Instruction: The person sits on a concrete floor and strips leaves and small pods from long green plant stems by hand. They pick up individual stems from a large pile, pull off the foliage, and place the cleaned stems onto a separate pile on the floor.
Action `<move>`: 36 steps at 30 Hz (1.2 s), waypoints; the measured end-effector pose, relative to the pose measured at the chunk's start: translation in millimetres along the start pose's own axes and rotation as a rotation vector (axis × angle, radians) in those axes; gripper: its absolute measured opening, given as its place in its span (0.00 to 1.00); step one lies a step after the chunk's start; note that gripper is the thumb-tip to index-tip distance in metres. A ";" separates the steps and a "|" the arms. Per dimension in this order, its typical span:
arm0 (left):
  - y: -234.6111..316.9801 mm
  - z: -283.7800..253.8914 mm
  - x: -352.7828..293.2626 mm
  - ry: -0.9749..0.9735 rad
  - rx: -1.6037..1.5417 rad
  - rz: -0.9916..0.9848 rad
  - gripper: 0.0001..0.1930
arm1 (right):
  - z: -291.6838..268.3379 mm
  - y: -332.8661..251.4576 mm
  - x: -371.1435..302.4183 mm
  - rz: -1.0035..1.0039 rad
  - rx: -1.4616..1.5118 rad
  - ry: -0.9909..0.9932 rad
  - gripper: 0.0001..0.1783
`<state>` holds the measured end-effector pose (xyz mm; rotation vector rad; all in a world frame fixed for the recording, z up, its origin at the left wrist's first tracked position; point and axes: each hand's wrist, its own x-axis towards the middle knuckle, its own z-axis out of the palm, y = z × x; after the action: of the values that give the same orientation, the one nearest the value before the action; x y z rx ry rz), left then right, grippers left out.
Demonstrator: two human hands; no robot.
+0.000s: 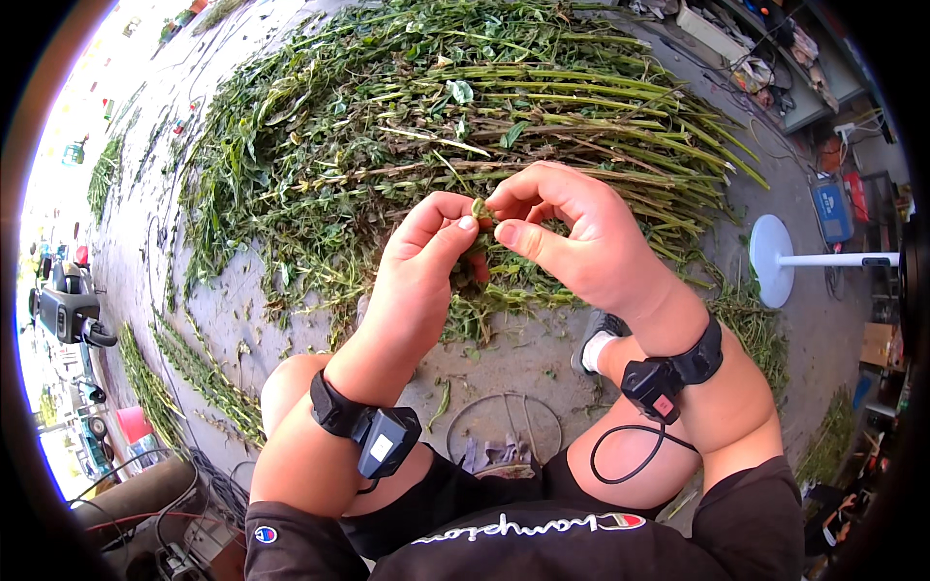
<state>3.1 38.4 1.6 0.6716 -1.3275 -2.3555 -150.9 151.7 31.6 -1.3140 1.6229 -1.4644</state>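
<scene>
Just in front of the plant heap, my hands meet over a small yellow-green pod-like piece of plant (pixel 479 208). My left hand (pixel 421 257) pinches it between thumb and forefinger. From the other side, my right hand (pixel 576 232) has its fingers curled in, with the tips of its forefinger and thumb at the same piece. The lower part of the piece is partly hidden by my fingers. Beyond and below them lies a wide heap of cut green stalks (pixel 581 97), leafy toward the left, with bare stem ends pointing right.
A round wire frame (pixel 504 407) rests on the grey floor between my legs. To the right stands a white round base with a pole (pixel 771 261), near a blue box (pixel 831 211). More stalks (pixel 208 373) and coiled cables (pixel 223 484) lie at left.
</scene>
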 end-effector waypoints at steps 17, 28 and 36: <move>14.1 -0.4 9.3 0.212 -0.160 0.063 0.05 | -38.6 38.5 10.9 -0.014 -0.611 -0.061 0.13; 24.6 -28.3 5.5 -0.026 -0.423 0.120 0.05 | 1.2 50.1 -19.3 0.353 0.186 -0.234 0.24; 26.5 -19.5 6.7 -0.164 -0.380 0.175 0.05 | 8.9 19.5 3.9 -0.211 -0.316 -0.005 0.05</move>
<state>10.4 8.2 14.2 0.2444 -0.9129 -2.4582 -149.7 142.9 11.7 -1.7071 1.8125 -1.3572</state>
